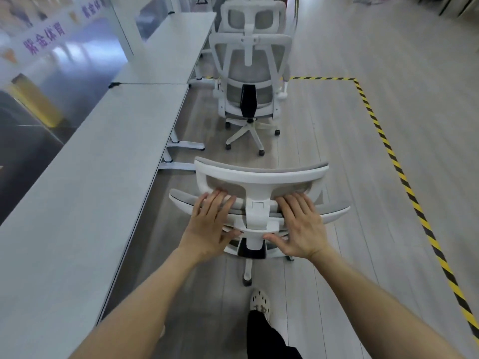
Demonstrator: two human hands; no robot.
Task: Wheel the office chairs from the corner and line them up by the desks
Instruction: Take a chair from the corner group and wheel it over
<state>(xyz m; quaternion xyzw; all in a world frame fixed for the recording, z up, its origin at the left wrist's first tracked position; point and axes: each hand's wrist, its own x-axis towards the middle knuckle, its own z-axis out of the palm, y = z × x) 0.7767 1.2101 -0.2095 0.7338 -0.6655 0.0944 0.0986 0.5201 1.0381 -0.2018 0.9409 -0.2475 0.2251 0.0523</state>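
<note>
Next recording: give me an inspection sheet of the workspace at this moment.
Surface: grey plank floor.
Job's things: near chair under both hands; second chair and third chair ahead, in line beside the desks.
Clutter: nothing seen.
Grippers: left hand and right hand press the near chair's back, fingers straight, either side of the headrest stem.
Cables: nothing seen.
Surroundings: yellow-black floor tape at right; glass wall with purple lettering beyond the desks; shoe below.
</note>
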